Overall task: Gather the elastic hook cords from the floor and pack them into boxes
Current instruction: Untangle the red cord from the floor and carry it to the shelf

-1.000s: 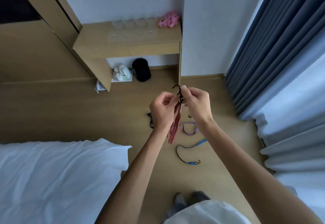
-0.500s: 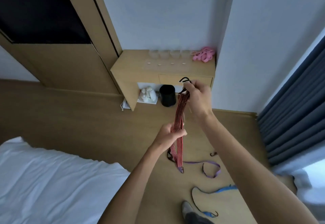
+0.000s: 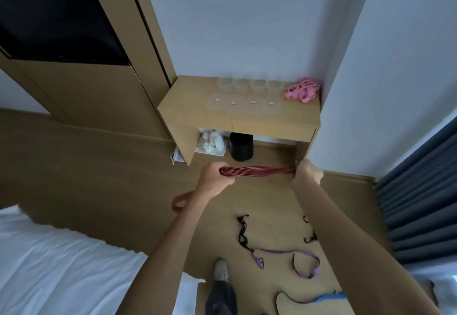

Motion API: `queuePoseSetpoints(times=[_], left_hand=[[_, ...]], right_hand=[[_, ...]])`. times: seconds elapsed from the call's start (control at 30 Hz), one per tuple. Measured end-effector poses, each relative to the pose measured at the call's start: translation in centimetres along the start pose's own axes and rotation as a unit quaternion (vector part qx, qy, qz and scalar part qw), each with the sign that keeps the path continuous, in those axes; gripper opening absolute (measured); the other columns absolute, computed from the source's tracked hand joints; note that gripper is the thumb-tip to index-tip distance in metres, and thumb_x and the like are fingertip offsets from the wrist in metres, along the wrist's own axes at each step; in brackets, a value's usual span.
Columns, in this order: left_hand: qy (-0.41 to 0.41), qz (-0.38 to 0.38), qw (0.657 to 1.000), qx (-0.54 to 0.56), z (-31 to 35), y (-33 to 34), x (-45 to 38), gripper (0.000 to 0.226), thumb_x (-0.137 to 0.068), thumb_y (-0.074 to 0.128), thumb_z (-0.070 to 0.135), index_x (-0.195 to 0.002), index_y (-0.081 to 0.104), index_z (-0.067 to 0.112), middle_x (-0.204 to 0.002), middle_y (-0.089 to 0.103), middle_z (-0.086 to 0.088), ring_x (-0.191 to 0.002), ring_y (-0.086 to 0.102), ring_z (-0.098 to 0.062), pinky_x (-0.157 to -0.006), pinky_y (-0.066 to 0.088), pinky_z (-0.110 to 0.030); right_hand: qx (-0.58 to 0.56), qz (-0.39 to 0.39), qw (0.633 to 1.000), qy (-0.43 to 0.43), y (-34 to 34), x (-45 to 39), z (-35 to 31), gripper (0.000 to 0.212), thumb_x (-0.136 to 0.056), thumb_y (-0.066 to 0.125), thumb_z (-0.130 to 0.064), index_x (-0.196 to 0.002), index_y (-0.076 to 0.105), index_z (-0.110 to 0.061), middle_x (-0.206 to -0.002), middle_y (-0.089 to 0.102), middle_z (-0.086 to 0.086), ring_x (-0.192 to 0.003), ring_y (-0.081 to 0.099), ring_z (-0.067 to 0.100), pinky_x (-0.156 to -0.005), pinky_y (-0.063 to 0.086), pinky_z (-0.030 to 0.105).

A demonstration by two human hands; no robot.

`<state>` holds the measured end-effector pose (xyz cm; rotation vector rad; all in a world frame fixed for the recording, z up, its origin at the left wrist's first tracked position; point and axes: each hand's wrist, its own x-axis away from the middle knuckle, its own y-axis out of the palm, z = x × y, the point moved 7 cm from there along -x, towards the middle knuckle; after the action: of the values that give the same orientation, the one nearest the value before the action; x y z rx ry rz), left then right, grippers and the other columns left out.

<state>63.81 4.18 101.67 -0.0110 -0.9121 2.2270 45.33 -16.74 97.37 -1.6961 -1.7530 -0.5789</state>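
Note:
My left hand (image 3: pixel 214 180) and my right hand (image 3: pixel 306 170) hold a red-and-black striped elastic cord (image 3: pixel 257 170) stretched level between them, folded into several strands. A loose red loop (image 3: pixel 180 202) of it hangs below my left forearm. On the wooden floor lie a black cord (image 3: pixel 243 234), a purple cord (image 3: pixel 286 256), a blue cord (image 3: pixel 321 298) and black hooks (image 3: pixel 309 238). Several clear plastic boxes (image 3: pixel 247 84) with their lids (image 3: pixel 243 103) sit on the wooden desk (image 3: pixel 188 107). A pink cord bundle (image 3: pixel 302 90) rests on the desk's right end.
A white bed (image 3: pixel 61 260) fills the lower left. Under the desk stand a black bin (image 3: pixel 241 146) and a tray of white cups (image 3: pixel 211 143). Dark curtains (image 3: pixel 420 191) hang at the right. My foot (image 3: pixel 220 270) is on the floor near the cords.
My hands have pulled apart and turned the striped cord from hanging upright to stretched level. The view has tilted up toward the desk.

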Motion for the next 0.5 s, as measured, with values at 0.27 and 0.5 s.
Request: queuePoseSetpoints(times=[0.27,0.5], left_hand=[[0.109,-0.131,0.984,0.051,2.6,-5.1,-10.6,0.015,-0.071,0.074,0.021,-0.066,0.063,0.011,-0.055,0.055,0.009,-0.051,0.050,-0.007,-0.051,0.037,-0.020],[0.107,-0.034,0.988,0.104,1.7,-13.9,-20.1,0.017,-0.066,0.070,0.025,-0.060,0.056,0.017,-0.050,0.048,0.014,-0.048,0.044,-0.005,-0.048,0.033,-0.021]], right_hand=[[0.126,-0.118,0.982,0.075,14.8,0.4,5.2,0.010,-0.091,0.050,-0.004,-0.084,0.057,-0.002,-0.082,0.060,0.016,-0.069,0.058,0.027,-0.057,0.047,0.034],[0.221,-0.241,0.935,-0.136,29.8,6.0,-2.1,0.033,-0.090,0.045,-0.009,-0.115,0.065,-0.001,-0.108,0.067,0.023,-0.091,0.066,0.030,-0.080,0.054,0.039]])
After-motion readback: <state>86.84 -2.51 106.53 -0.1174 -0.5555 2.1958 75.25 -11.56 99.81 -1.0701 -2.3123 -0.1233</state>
